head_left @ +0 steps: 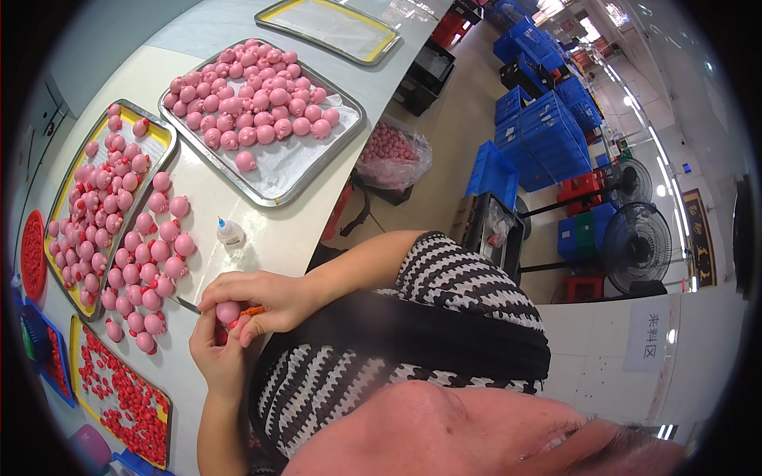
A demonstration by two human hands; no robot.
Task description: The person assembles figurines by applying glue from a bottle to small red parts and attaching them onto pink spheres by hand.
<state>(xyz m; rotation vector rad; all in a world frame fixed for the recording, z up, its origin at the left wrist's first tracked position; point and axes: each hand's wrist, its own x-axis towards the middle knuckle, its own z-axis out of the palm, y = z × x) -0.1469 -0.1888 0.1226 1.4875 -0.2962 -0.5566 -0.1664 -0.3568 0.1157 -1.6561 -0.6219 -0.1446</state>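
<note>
Head view: holding a smooth, round pink ball (228, 311) between two bare hands at the near edge of a long, pale table (278, 226). Left hand (213, 349) curled nearly closed around the near side of the ball; right hand (274, 300) brought in opposite, fingers bent over the top, thumb and forefinger closed on a small orange piece (252, 311), with no telling how firmly they press the ball. Just past the fingertips, a thin dark tip (186, 305), too small to identify. Near the right hand, a small white bottle with a blue tip (231, 232). Loose beside the hands, a cluster of matching pink balls (147, 274); beyond, a yellow-edged metal tray (171, 141) heaped with more. Toward the left-hand side, a second yellow-edged tray (163, 414) strewn with small red pieces. Past the bottle, a silver metal tray (282, 166) lined with white paper under piled pink balls. On the floor, a clear plastic bag (421, 159) of pink balls; farther off, stacked blue plastic crates (540, 139) and a round black fan (643, 246).
</note>
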